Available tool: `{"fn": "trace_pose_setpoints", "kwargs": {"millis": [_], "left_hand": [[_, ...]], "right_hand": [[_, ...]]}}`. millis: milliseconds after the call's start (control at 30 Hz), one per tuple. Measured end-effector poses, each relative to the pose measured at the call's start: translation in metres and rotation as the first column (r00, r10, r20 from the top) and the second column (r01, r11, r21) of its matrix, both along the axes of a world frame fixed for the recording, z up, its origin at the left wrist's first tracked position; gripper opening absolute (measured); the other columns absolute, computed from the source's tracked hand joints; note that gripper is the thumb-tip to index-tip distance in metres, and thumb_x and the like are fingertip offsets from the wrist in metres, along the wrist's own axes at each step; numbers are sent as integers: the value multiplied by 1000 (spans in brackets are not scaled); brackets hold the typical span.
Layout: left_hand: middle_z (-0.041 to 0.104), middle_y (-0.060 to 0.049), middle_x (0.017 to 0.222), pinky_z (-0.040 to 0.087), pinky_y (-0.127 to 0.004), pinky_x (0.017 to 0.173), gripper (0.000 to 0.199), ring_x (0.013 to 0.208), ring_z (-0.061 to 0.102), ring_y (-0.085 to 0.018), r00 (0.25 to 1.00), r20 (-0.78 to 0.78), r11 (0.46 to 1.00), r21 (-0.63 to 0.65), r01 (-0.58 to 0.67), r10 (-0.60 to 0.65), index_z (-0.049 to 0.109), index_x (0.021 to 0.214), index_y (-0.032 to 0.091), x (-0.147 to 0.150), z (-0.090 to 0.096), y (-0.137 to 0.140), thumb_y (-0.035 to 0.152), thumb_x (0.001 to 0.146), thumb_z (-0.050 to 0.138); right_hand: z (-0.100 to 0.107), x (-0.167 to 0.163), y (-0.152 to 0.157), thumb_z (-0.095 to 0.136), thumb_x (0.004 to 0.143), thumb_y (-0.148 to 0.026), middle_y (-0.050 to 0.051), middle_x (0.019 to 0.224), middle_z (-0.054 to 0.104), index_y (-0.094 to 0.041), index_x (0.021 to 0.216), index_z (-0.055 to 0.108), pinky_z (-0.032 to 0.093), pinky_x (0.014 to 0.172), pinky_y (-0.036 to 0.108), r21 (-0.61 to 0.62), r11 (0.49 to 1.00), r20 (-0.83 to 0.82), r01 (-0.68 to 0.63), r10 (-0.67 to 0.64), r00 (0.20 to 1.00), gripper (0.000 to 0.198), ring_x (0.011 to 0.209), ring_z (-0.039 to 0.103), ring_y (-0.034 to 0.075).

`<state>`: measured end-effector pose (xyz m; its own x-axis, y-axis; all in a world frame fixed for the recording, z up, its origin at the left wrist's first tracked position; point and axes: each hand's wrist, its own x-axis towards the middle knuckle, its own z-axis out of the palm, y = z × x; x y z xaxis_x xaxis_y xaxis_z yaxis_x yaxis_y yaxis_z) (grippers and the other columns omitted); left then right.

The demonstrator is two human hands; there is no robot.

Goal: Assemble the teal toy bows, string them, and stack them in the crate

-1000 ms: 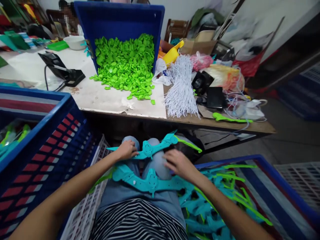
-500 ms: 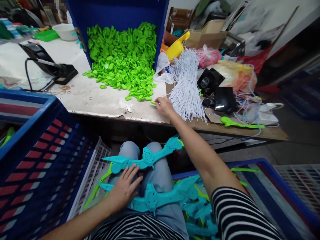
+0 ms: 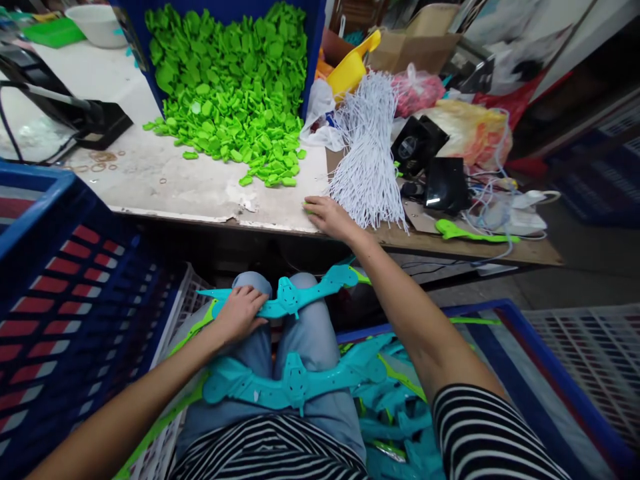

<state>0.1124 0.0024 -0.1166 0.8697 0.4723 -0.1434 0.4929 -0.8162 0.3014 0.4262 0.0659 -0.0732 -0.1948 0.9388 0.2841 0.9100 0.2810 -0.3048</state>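
Note:
Two turquoise plastic bow-shaped parts with lime-green ends lie across my lap. My left hand [image 3: 241, 311] is curled over the left arm of the farther bow-shaped part [image 3: 323, 288], which rests on my knees. The nearer bow-shaped part [image 3: 265, 393] lies on my thighs, touched by neither hand. At the table's front edge my right hand [image 3: 327, 217] pinches a small green plastic piece, mostly hidden by the fingers. Behind it a heap of similar green pieces [image 3: 225, 107] spills from a tipped blue bin [image 3: 316, 60].
A bundle of white cords [image 3: 367, 160] lies right of my right hand. A black stand [image 3: 100, 123] and rubber bands sit at the table's left. Blue crates [image 3: 75, 320] flank me; the right one holds more turquoise parts [image 3: 395, 427]. A long green piece [image 3: 475, 233] lies at the right.
My left hand has moved forward from between the two bow-shaped parts onto the farther one. My right hand stays at the table edge with the green piece. The view has tilted down.

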Motion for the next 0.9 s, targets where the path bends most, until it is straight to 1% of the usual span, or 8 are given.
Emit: {"fn": "trace_pose_setpoints", "kwargs": {"millis": [133,267,333,467,567,633,733,900], "left_hand": [[58,-16,123,43,-40,92,57,111,54,-29,989,56,959,-256,-119,137,42,134,12,26,1,6,36,84,56],[65,-13,112,46,-33,85,43,102,60,-25,953,-14,791,-554,-259,301,52,125,11,54,-6,19,28,86,49],[69,-8,98,47,-29,79,31,92,62,-22,936,-20,648,-717,-259,352,62,109,12,60,-8,27,26,84,50],[69,-2,81,46,-26,72,22,77,61,-16,868,-100,234,-942,-240,487,67,96,15,59,-9,38,27,83,54],[67,-2,74,45,-27,68,26,68,59,-14,826,-207,67,-957,-282,524,67,100,14,59,-10,40,30,81,59],[66,-2,73,44,-27,67,28,66,57,-13,818,-219,46,-957,-286,533,67,99,13,61,-12,39,32,80,61],[65,-1,76,43,-25,67,30,67,54,-11,835,-165,77,-968,-240,524,67,97,12,61,-14,38,35,79,62],[53,4,65,33,-20,54,40,57,43,-8,887,-83,227,-952,-206,455,62,98,11,59,-15,35,43,75,65]], "right_hand": [[-2,9,6,44,89,-20,9,124,60,-20,107,69,40,98,41,-15,1000,15,-26,26,1000,31,110,53,23],[8,-6,-2,49,88,-24,10,115,64,-20,108,67,39,97,43,-47,997,-14,68,-69,998,28,105,53,24],[10,-24,-27,54,87,-31,9,111,65,-20,113,64,41,96,42,-56,996,-87,65,-69,994,31,104,54,24],[-13,-66,-103,55,87,-41,9,106,67,-21,103,66,47,90,39,-41,981,-260,-189,172,950,28,100,57,22],[-44,-87,-141,51,90,-39,11,105,68,-19,102,67,50,85,41,-24,965,-299,-262,243,923,28,98,58,22],[-61,-92,-148,51,90,-38,12,107,68,-19,103,67,50,86,43,-32,971,-319,-237,215,923,28,100,57,23],[-73,-92,-143,55,88,-37,10,109,67,-21,102,68,49,88,46,-62,982,-363,-179,145,921,25,103,55,24],[-73,-93,-136,67,80,-31,8,105,66,-21,92,67,46,91,44,-123,984,-462,-130,59,885,16,102,55,22]]}}
